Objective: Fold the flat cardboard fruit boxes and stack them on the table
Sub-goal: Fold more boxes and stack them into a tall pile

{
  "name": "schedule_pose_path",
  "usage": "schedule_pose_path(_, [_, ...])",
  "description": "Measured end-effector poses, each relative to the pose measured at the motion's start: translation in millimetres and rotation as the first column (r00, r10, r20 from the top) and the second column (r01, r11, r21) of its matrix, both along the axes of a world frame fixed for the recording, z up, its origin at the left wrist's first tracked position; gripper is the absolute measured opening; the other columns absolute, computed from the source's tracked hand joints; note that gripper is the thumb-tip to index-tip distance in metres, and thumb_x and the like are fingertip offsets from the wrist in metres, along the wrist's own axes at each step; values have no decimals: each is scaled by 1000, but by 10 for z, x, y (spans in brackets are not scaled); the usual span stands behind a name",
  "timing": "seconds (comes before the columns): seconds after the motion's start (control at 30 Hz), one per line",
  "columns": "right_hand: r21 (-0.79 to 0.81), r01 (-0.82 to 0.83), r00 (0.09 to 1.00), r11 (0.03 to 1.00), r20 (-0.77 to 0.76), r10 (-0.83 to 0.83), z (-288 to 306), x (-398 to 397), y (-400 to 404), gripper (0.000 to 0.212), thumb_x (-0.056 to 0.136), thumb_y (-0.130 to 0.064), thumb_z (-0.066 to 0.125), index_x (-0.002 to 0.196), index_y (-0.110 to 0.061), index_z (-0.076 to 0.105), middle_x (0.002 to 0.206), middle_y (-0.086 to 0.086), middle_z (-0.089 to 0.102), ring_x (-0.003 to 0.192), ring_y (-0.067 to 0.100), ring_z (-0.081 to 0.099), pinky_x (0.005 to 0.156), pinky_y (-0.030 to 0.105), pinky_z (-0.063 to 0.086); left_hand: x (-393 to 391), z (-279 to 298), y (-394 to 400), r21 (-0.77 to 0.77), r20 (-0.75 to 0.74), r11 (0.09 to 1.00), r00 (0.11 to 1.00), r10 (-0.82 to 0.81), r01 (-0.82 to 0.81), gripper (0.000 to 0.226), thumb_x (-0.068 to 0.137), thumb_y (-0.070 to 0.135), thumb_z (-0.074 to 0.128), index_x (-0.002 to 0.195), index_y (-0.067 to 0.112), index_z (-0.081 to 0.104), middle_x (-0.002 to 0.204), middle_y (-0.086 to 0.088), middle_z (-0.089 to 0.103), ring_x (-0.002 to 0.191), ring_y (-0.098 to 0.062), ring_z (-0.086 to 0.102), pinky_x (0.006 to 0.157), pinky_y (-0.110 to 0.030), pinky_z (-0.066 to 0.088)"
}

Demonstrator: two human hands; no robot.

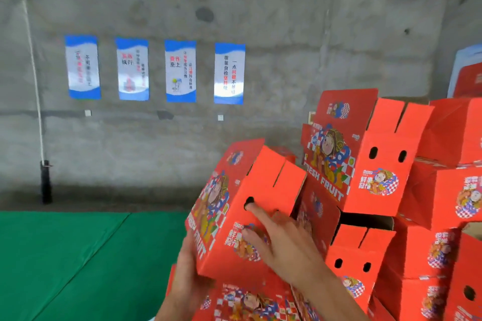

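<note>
Your right hand lies flat against the end panel of a folded red fruit box, fingers spread and straight, the index fingertip at one of the round holes. Your left hand cups the box's lower left corner from beneath, fingers wrapped under the edge. You hold the box tilted, above flat printed cardboard at the bottom of the view. To its right, a pile of folded red boxes rises in uneven tiers. Green table covering spreads to the left, and four blue-and-white posters hang on the concrete wall.
</note>
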State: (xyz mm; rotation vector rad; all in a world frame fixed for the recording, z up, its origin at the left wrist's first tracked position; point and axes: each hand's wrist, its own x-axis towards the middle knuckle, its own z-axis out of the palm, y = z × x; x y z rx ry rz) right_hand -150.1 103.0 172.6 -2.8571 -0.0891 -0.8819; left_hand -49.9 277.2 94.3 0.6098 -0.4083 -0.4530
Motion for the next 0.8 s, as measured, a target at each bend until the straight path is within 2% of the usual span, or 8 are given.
schedule_pose_path(0.07, [-124, 51, 997, 991, 70, -42, 191, 4, -13, 61, 101, -72, 26, 158, -52, 14, 124, 4, 54, 122, 28, 51, 97, 39, 46, 29, 192, -194, 50, -130, 996, 990, -63, 70, 79, 97, 61, 53, 154, 8, 42, 151, -28, 47, 137, -43, 50, 112, -61, 40])
schedule_pose_path(0.13, [-167, 72, 988, 983, 146, -47, 475, -14, -94, 60, 102, -68, 29, 159, -50, 21, 132, 11, 53, 120, 32, 49, 97, 41, 48, 82, 377, -400, 111, -82, 993, 996, 42, -33, 67, 96, 60, 55, 146, 14, 57, 141, -20, 61, 129, -38, 60, 104, -56, 51])
schedule_pose_path(0.23, [-227, 126, 945, 966, 325, -47, 988, -97, -243, 58, 102, -60, 43, 157, -44, 36, 132, 18, 56, 112, 37, 52, 94, 46, 51, 132, 895, -707, 105, -44, 991, 995, 92, -87, 62, 101, 61, 46, 145, 18, 57, 139, -15, 64, 127, -33, 62, 97, -52, 56])
schedule_pose_path(0.4, [-352, 310, 892, 883, 430, -141, 2019, -201, -544, 60, 104, -61, 35, 160, -48, 19, 150, 21, 41, 127, 38, 44, 110, 46, 36, 222, 1987, -1233, -8, 80, 998, 995, 63, -63, 57, 105, 57, 42, 145, 18, 57, 137, -9, 67, 127, -27, 63, 102, -54, 54])
schedule_pose_path(0.47, [-333, 347, 863, 877, 479, -159, 2425, -286, -676, 60, 104, -59, 38, 160, -47, 22, 156, 23, 35, 127, 40, 45, 111, 47, 35, 164, 2485, -1466, -36, 128, 997, 989, 68, -64, 55, 106, 53, 40, 144, 17, 57, 133, -7, 69, 122, -24, 67, 102, -53, 54])
schedule_pose_path(0.63, [-299, 444, 784, 845, 587, -203, 3193, -567, -1142, 57, 103, -52, 48, 158, -44, 32, 152, 25, 36, 121, 43, 45, 107, 49, 39, -98, 3483, -2123, 49, 322, 987, 938, 132, -155, 41, 110, 42, 38, 138, 21, 59, 129, -7, 71, 95, -15, 74, 63, -35, 63])
schedule_pose_path(0.7, [-278, 475, 764, 835, 601, -235, 3403, -681, -1414, 59, 103, -50, 50, 158, -41, 32, 148, 26, 40, 122, 44, 43, 106, 49, 39, -196, 3774, -2405, 93, 402, 988, 913, 75, -122, 49, 108, 51, 37, 142, 23, 58, 128, -4, 72, 101, -16, 73, 70, -38, 64])
schedule_pose_path(0.8, [-221, 468, 763, 855, 590, -265, 3589, -823, -1858, 62, 102, -46, 53, 159, -35, 33, 138, 32, 45, 127, 44, 40, 106, 48, 33, -259, 4154, -2868, 119, 481, 993, 876, -41, -18, 58, 105, 62, 34, 148, 27, 53, 135, -7, 67, 120, -25, 67, 102, -54, 54])
